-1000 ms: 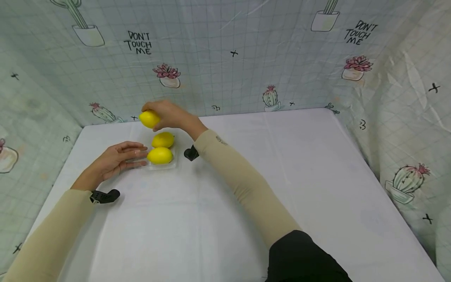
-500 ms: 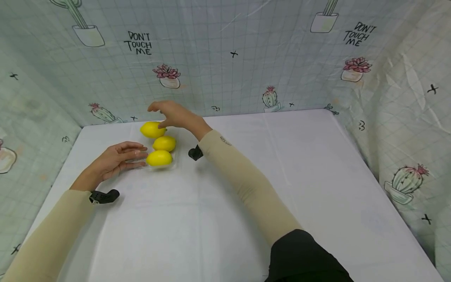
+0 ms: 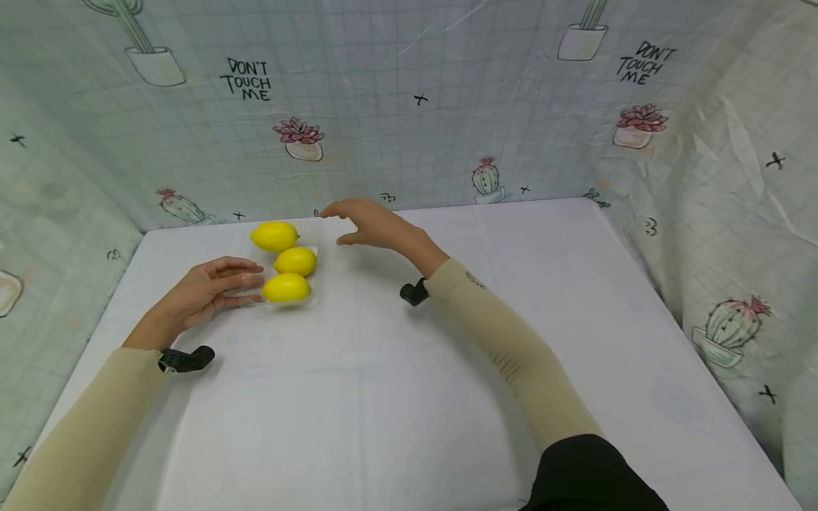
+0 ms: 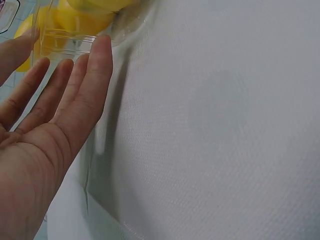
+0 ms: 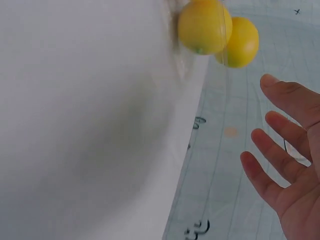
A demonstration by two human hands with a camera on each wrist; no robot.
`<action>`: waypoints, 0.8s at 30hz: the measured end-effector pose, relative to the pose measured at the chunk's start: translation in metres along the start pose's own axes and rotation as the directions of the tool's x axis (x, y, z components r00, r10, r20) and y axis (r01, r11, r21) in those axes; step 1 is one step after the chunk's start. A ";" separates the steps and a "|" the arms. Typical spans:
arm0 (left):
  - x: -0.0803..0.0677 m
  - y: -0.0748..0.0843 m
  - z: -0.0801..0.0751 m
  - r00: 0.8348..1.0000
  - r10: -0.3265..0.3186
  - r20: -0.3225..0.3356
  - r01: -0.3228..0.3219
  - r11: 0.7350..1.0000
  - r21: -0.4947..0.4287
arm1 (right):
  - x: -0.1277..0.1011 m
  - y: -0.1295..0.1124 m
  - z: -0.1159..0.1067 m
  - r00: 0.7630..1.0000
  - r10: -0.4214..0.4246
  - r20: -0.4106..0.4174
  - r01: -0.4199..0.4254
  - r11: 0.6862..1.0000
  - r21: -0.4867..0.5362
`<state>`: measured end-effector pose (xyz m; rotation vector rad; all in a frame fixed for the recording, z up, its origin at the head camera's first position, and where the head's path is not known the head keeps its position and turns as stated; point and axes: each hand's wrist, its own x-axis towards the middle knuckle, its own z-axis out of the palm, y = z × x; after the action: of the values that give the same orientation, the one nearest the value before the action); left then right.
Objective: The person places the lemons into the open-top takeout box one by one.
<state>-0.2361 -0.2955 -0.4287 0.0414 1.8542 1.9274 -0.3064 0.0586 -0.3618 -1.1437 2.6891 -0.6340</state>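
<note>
Three yellow lemons lie in a row in a clear plastic tray at the table's far left. My left hand lies flat with straight fingers against the tray's left side; in the left wrist view its fingers touch the clear tray. My right hand hovers open to the right of the tray, fingers spread, holding nothing. In the right wrist view two lemons show beyond my open right hand.
A white cloth covers the table. Curtains printed with cacti wall in the back and both sides. A black wrist camera mount sits on each forearm.
My right hand set the third lemon at the tray's far end, let go and pulled back to the right. The left hand stayed against the tray.
</note>
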 end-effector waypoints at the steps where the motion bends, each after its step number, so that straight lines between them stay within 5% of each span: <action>1: 0.000 0.000 0.001 1.000 0.000 -0.008 0.000 1.000 -0.001 | -0.009 0.003 -0.001 1.000 0.012 -0.005 -0.012 1.000 0.007; 13: 0.003 0.012 0.008 0.995 0.006 -0.104 0.002 0.997 0.082 | -0.099 0.054 -0.018 0.980 0.103 -0.169 -0.073 0.982 0.173; 24: -0.005 -0.003 0.008 0.994 -0.008 -0.106 0.005 1.000 -0.026 | -0.155 0.070 -0.028 0.977 0.169 -0.134 -0.162 0.985 0.055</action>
<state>-0.2281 -0.2897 -0.4288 -0.0771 1.8939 1.9839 -0.2524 0.2217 -0.3707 -0.8833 2.8311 -0.7664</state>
